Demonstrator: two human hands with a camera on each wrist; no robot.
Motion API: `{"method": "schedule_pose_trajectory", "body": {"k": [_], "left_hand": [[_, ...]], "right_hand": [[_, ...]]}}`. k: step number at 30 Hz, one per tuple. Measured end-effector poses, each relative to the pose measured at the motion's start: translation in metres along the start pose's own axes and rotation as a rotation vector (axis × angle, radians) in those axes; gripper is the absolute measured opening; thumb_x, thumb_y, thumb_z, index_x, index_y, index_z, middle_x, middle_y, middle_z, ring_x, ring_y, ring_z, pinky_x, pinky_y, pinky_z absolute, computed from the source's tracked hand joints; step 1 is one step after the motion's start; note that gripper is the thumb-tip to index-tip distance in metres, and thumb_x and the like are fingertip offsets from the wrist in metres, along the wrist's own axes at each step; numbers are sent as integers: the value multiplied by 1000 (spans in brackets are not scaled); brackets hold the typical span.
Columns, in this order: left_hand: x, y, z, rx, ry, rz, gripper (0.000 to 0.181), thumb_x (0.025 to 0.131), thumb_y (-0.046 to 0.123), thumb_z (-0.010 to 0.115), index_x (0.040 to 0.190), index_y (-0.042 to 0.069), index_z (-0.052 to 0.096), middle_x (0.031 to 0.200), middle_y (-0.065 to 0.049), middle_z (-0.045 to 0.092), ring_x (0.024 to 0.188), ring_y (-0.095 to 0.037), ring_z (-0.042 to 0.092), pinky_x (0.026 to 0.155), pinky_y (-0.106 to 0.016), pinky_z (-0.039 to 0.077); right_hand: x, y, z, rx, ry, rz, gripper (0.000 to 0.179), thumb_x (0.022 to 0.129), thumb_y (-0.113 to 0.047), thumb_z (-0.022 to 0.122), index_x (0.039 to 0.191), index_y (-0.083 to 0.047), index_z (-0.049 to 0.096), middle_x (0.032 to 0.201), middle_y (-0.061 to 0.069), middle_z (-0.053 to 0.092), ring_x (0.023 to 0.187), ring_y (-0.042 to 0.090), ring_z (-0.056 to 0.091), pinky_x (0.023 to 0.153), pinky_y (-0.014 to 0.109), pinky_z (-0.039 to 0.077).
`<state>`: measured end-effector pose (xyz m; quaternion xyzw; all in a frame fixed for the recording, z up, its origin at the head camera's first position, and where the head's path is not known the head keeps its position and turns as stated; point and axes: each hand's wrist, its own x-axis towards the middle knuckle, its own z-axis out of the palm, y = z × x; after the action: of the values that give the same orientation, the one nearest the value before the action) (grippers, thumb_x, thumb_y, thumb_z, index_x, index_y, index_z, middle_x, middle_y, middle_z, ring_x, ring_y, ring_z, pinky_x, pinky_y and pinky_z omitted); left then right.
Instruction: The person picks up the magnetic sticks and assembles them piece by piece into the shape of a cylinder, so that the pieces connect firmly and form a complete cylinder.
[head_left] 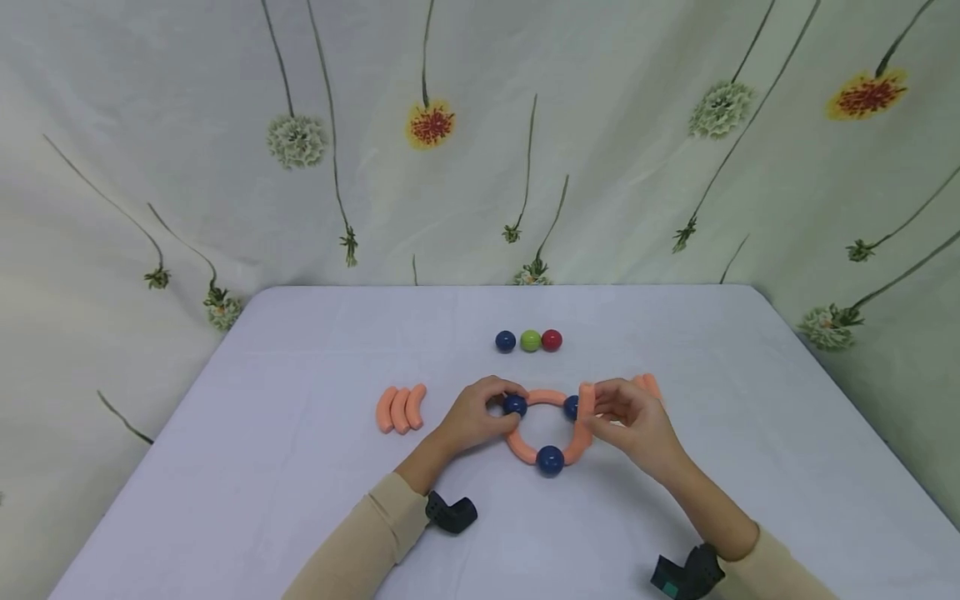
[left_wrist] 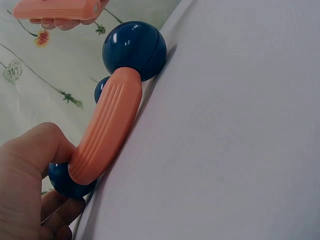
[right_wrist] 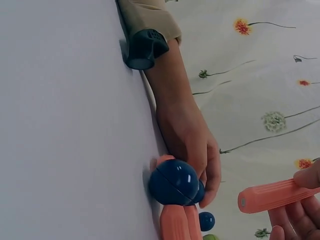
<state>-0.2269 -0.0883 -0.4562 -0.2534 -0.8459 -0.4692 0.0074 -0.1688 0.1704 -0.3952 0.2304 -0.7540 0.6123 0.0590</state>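
Three dark blue balls and three curved orange rods form a ring on the table. My left hand (head_left: 480, 412) grips the ring's left ball (head_left: 515, 405), thumb on one side and fingers on the other. Between its thumb and fingers, my right hand (head_left: 637, 425) pinches another orange rod (right_wrist: 275, 196), raised over the ring's right side. In the head view this rod overlaps the right ball (head_left: 571, 407). The near ball (head_left: 551, 461) joins the left rod (left_wrist: 107, 127) and the right rod (head_left: 579, 446); the far rod (head_left: 547, 397) spans the back.
Behind the ring sit a loose blue ball (head_left: 506, 341), a green ball (head_left: 530, 340) and a red ball (head_left: 551, 340) in a row. Three orange rods (head_left: 401, 409) lie to the left. More orange rods (head_left: 649, 385) show partly behind my right hand on the white table (head_left: 262, 500).
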Motion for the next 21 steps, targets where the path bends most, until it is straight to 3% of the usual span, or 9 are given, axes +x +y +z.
{"method": "schedule_pose_trajectory", "body": {"k": [12,17,21], "left_hand": [[0,1,0,-3,-3,-5,33,81,15,69,114,16,69,109,4,64,97,-14,56,88,-33,46],[-1,0,0,2,-1,3,34,80,15,70,114,15,69,109,3,64,96,-14,57,88,-33,46],[0,-1,0,-1,2,8,34,80,15,70,114,14,69,109,3,65,96,-14,57,88,-33,46]], "right_hand": [[-7,6,22,33,-81,50,25,81,8,69,102,7,57,91,9,64,82,13,60,75,23,51],[-9,9,27,5,-97,0,23,82,6,69,102,3,58,89,14,64,80,15,59,72,25,50],[-11,10,29,-42,-94,-30,24,82,4,71,103,0,60,91,10,65,80,18,59,73,29,51]]}}
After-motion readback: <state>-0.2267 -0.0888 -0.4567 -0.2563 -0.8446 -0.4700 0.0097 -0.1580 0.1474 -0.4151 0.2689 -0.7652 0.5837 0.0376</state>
